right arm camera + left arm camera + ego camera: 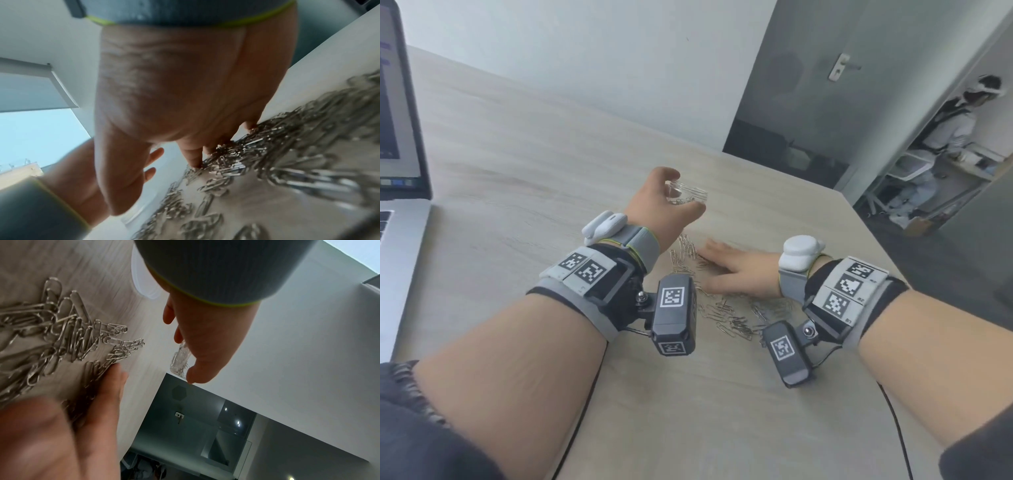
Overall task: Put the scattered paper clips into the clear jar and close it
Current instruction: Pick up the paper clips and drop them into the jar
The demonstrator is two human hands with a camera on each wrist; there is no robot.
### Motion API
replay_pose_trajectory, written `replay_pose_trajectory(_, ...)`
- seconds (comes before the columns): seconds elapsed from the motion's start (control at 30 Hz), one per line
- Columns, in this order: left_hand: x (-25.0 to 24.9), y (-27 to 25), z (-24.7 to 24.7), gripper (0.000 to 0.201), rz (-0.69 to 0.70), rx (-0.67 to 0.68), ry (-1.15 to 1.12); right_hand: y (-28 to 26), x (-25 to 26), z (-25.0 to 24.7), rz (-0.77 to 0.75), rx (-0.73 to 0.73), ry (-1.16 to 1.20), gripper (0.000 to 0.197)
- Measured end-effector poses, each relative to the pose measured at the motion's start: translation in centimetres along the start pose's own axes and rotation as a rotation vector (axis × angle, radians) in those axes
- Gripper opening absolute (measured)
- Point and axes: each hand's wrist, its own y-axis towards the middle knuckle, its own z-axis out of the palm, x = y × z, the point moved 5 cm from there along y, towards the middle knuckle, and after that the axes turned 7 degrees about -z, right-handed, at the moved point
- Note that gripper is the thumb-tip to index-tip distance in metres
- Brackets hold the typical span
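We hold the clear jar (686,196) in our left hand (657,209), lifted above the wooden table (524,144), with the thumb and the fingers curled around its wall. The jar has no lid on it, and some silver clips already lie inside. In the left wrist view the same jar (180,360) shows between the thumb and the fingers of this hand (205,340), with clips visible through the plastic.

Our right hand (736,270) lies flat on the table with the fingers straight and close together, and it grips nothing. Its fingertips (195,160) touch the edge of the heap of paper clips (726,315). The clips are spread on the table between our 2 wrists, below the jar and around the right hand; many of them overlap. In the right wrist view the paper clips (287,146) look blurred.

An open laptop (400,164) stands at the left edge of the table. Behind the table there is a grey door (825,89) with a metal handle. Through the doorway on the right we see another person (948,130), sitting.
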Motion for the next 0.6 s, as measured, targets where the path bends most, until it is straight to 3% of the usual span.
replay_pose_trajectory(0.1,0.1,-0.3,-0.3,0.059,0.006,-0.005,-0.002,-1.8,0.1,0.4,-0.017,0.031,0.038,0.089)
replay_pose_trajectory(0.2,0.1,-0.6,-0.4,0.059,0.013,0.001,-0.001,-2.2,0.2,-0.2,-0.005,-0.041,0.066,0.089)
replay_pose_trajectory(0.47,0.1,-0.1,-0.3,0.058,0.012,-0.006,0.02,2.6,3.8,-2.7,-0.02,-0.169,0.009,0.083)
replay_pose_trajectory(0.6,-0.1,0.2,-0.2,0.06,0.018,-0.003,0.042,5.4,4.6,-1.9,0.038,-0.138,-0.081,0.089)
